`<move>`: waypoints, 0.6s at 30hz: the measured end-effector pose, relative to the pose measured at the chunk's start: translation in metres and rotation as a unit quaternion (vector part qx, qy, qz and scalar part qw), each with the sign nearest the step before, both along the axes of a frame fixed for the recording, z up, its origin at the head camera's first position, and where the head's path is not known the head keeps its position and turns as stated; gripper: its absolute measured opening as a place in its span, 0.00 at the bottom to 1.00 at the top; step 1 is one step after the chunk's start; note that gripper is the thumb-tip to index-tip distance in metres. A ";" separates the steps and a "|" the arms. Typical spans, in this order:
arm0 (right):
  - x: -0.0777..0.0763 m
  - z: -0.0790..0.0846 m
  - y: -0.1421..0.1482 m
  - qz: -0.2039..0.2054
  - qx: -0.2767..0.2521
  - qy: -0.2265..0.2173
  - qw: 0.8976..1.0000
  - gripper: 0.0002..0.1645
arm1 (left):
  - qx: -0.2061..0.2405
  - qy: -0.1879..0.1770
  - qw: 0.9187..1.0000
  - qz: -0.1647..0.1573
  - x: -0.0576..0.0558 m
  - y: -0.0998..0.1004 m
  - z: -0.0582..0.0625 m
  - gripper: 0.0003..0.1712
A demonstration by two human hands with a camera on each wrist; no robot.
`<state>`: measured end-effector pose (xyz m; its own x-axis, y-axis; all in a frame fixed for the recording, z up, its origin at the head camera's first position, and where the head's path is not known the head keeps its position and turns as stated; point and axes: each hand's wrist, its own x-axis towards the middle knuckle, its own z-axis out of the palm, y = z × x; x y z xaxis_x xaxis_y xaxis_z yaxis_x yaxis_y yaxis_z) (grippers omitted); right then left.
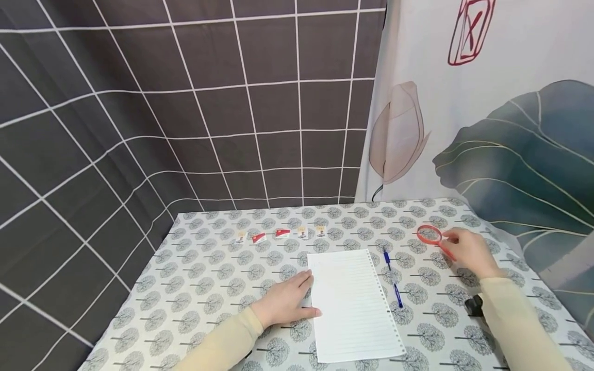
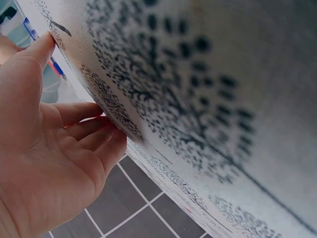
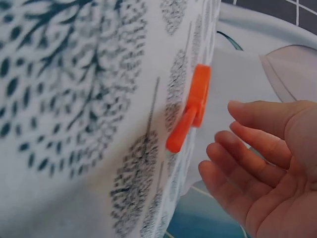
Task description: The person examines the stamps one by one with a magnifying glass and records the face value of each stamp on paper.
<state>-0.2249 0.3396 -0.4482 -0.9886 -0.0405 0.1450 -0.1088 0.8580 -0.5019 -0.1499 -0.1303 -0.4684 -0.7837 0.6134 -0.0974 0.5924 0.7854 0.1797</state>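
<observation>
My left hand (image 1: pixel 286 301) rests at the left edge of a lined, loose-leaf sheet of paper (image 1: pixel 352 309), with the thumb and fingertips at that edge. In the left wrist view the fingers (image 2: pixel 94 130) are relaxed and the palm holds nothing. On the right side of the table, my right hand (image 1: pixel 468 251) hovers beside a red-orange magnifying glass (image 1: pixel 439 242). The right wrist view shows a gap between the loosely bent fingers (image 3: pixel 247 148) and the magnifying glass's handle (image 3: pixel 182 133), which lies on the cloth.
A pen with blue ends (image 1: pixel 387 258) lies right of the paper. Several small cards stand in a row toward the back, among them a red-and-white card (image 1: pixel 282 233) and a pale card (image 1: pixel 320 232). A tree-patterned cloth (image 1: pixel 218 304) covers the table; curtains (image 1: pixel 274 108) hang behind.
</observation>
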 end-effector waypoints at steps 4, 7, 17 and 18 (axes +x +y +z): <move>-0.002 -0.002 0.007 -0.013 0.004 -0.035 0.999 0.24 | 0.000 -0.003 1.000 0.000 -0.003 0.001 0.000 0.52; -0.003 -0.007 0.010 -0.009 0.004 -0.067 0.998 0.24 | -0.004 -0.001 1.000 0.001 -0.003 0.000 -0.001 0.53; -0.003 -0.015 0.009 0.011 -0.011 -0.092 0.996 0.16 | 0.000 0.004 1.000 0.001 -0.001 0.001 0.000 0.52; -0.004 -0.014 0.009 0.009 -0.013 -0.097 0.995 0.16 | 0.002 0.003 1.000 0.001 -0.001 0.001 0.000 0.52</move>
